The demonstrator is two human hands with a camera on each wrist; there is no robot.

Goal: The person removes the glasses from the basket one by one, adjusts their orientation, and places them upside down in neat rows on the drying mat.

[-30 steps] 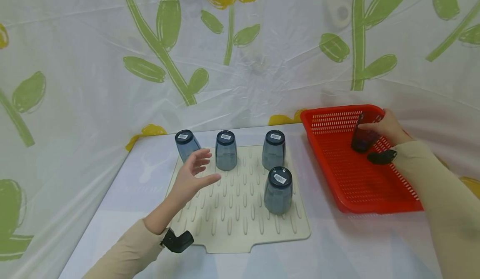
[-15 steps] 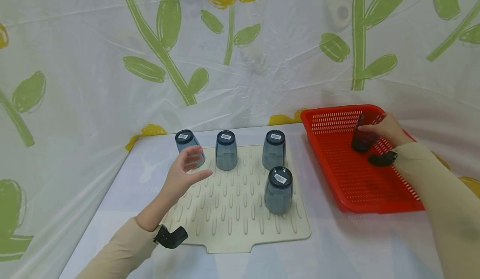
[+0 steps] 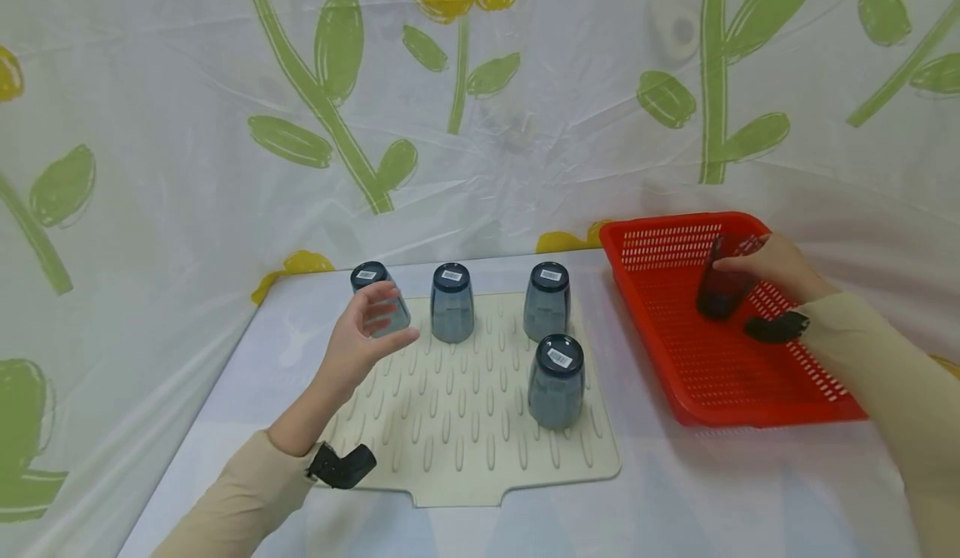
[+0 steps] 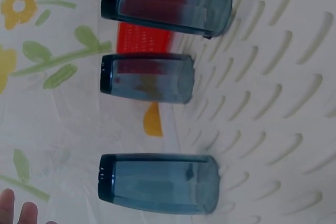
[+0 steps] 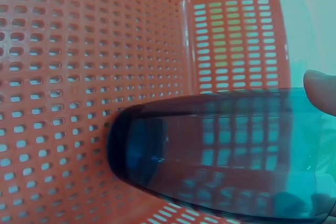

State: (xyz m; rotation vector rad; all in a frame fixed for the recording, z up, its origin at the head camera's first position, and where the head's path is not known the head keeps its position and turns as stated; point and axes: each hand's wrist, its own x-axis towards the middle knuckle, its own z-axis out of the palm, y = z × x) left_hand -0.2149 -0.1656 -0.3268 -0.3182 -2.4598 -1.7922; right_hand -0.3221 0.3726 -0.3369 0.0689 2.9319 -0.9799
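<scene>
My right hand [image 3: 783, 268] grips a dark tinted glass [image 3: 720, 291] near its rim, thumb on one side, inside the red basket [image 3: 652, 316]. Seen from the right wrist, this tumbler [image 5: 210, 156] tilts with its thick base toward the basket's perforated floor. My left hand [image 3: 358, 329] hovers over the left side of a ribbed cream mat [image 3: 465, 433], fingers loosely curved around nothing. Behind it, partly covered, stands an upside-down blue glass [image 3: 369, 275]. Left fingertips [image 4: 6, 205] appear at the corner of the left wrist view, apart from the glasses there.
Upside down on the mat are a glass [image 3: 452, 304] at back centre, another glass [image 3: 547, 301] at back right and a nearer glass [image 3: 557, 385] on the right. A flowered curtain [image 3: 510, 166] hangs behind the white table [image 3: 652, 491].
My left hand has drawn slightly left and back from the mat's middle. The right hand and its glass have shifted slightly down within the basket.
</scene>
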